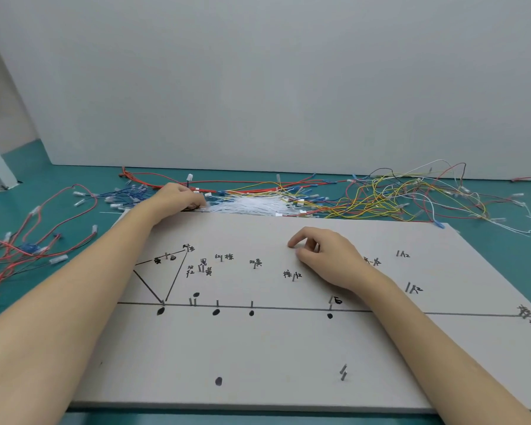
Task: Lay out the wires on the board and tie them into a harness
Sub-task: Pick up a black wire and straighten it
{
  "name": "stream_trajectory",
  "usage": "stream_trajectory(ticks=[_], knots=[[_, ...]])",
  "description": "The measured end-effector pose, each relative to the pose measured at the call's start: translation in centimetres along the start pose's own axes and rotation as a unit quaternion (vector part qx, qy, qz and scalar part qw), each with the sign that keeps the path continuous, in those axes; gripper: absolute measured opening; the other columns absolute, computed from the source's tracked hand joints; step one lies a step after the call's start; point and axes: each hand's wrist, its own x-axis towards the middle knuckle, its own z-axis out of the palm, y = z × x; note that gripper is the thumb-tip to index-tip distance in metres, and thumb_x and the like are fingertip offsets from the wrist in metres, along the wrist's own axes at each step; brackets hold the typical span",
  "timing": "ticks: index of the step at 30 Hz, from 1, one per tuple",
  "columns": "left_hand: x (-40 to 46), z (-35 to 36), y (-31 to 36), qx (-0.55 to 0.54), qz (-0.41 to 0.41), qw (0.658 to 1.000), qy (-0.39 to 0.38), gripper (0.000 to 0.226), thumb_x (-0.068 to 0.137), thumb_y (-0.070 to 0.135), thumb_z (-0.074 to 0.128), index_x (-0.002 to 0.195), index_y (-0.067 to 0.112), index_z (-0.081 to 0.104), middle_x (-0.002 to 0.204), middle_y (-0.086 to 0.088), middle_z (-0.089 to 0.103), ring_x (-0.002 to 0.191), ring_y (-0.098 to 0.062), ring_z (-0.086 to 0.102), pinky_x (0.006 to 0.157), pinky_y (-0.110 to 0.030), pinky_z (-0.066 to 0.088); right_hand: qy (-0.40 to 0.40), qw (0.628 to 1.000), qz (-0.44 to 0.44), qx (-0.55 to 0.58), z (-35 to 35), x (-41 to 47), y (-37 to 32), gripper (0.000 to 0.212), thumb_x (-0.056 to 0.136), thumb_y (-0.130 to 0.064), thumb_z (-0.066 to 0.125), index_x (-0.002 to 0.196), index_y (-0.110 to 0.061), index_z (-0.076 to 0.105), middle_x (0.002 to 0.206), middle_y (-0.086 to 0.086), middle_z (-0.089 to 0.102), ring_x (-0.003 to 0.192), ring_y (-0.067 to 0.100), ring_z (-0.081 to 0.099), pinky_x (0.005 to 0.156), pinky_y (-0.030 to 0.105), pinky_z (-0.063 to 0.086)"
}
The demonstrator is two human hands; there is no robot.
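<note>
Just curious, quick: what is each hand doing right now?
Left hand: reaching into the wires; grip cannot be told.
Right hand: resting on the board, fingers loosely curled, holding nothing.

Left hand (178, 197) fingertips hidden among blurred white wires (252, 207).

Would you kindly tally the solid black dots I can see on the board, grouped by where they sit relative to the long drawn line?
Dots just under the long line: 4
Dot just above the line: 1
Dot far below the line: 1
Total: 6 visible; the arms may hide more.
</note>
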Motion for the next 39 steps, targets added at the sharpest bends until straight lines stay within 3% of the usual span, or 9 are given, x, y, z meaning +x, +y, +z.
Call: stream_trajectory(ticks=[5,9,14,19,23,25,27,32,39], knots=[[0.1,0.3,0.5,0.030,0.061,0.997,0.023,0.011,0.082,0.023,0.073,0.079,0.013,0.075,0.092,0.001,0.068,0.096,-0.017,0.058,0.081,-0.029,0.043,-0.001,1.000,0.000,0.002,-0.1,-0.1,-0.1,0.019,0.089,-0.024,0.053,0.096,-0.038,0.064,0.080,-0.010,0.058,0.078,0.003,0.051,0.071,0.029,0.042],[-0.7,0.6,1.5,-0.021,0.131,0.979,0.157,0.014,0.087,0.020,0.071,0.095,0.011,0.076,0.092,0.003,0.069,0.093,-0.011,0.060,0.081,-0.024,0.039,-0.005,1.000,0.001,0.010,-0.1,-0.3,-0.1,0.016,0.088,-0.026,0.054,0.095,-0.036,0.065,0.079,-0.009,0.058,0.077,0.005,0.052,0.073,0.030,0.044],[-0.9,-0.6,4.1,-0.231,0.126,0.894,0.362,0.015,0.087,0.019,0.063,0.076,0.012,0.071,0.076,-0.003,0.063,0.070,-0.013,0.053,0.067,-0.021,0.042,-0.008,1.000,0.001,0.018,-0.2,-0.3,-0.1,0.016,0.089,-0.026,0.053,0.094,-0.035,0.065,0.079,-0.009,0.058,0.077,0.006,0.052,0.073,0.031,0.045],[-0.7,-3.5,7.1,-0.446,0.126,0.757,0.461,0.026,0.088,0.011,0.061,0.062,0.012,0.058,0.064,0.000,0.056,0.062,-0.010,0.047,0.062,-0.018,0.041,-0.010,1.000,0.004,0.014,-0.2,-0.4,-0.2,0.018,0.088,-0.024,0.052,0.094,-0.035,0.064,0.078,-0.010,0.057,0.076,0.005,0.052,0.073,0.032,0.045],[-1.6,-4.5,8.3,-0.365,0.220,0.760,0.491,0.025,0.084,0.016,0.066,0.077,-0.007,0.068,0.069,-0.013,0.065,0.063,0.002,0.049,0.066,-0.013,0.043,-0.011,1.000,0.006,0.016,-0.2,-0.3,-0.3,0.018,0.088,-0.024,0.052,0.094,-0.036,0.064,0.077,-0.010,0.056,0.077,0.005,0.051,0.072,0.031,0.044],[-2.7,-4.1,9.2,-0.296,0.267,0.789,0.468,0.034,0.084,0.023,0.066,0.081,-0.010,0.069,0.066,-0.016,0.064,0.060,0.005,0.047,0.064,-0.014,0.040,-0.011,1.000,0.007,0.013,-0.2,-0.3,-0.4,0.017,0.088,-0.025,0.052,0.094,-0.035,0.064,0.077,-0.010,0.056,0.077,0.005,0.051,0.072,0.031,0.044],[-4.1,-3.1,10.4,-0.241,0.293,0.834,0.401,0.029,0.085,0.027,0.068,0.075,0.000,0.071,0.058,0.000,0.060,0.058,-0.002,0.049,0.060,-0.019,0.040,-0.004,1.000,0.006,0.020,-0.3,-0.4,-0.4,0.016,0.089,-0.025,0.052,0.093,-0.034,0.065,0.076,-0.010,0.056,0.074,0.007,0.051,0.072,0.032,0.045],[-8.7,0.9,12.3,-0.207,0.262,0.939,0.079,0.016,0.086,0.022,0.073,0.076,0.009,0.073,0.047,0.007,0.057,0.040,-0.006,0.049,0.050,-0.022,0.044,0.031,0.970,0.006,0.242,-1.0,-0.8,-1.4,0.012,0.093,-0.027,0.059,0.089,-0.023,0.070,0.069,-0.003,0.063,0.057,0.007,0.053,0.055,0.026,0.043],[-14.4,7.4,10.9,-0.074,0.202,0.969,-0.121,0.021,0.083,0.025,0.074,0.068,0.010,0.075,0.043,0.007,0.051,0.034,-0.009,0.042,0.039,-0.015,0.035,-0.049,0.877,-0.008,0.478,-2.1,-1.4,-2.9,0.028,0.088,-0.042,0.063,0.089,-0.017,0.074,0.075,0.008,0.065,0.059,0.019,0.058,0.057,0.028,0.048]])
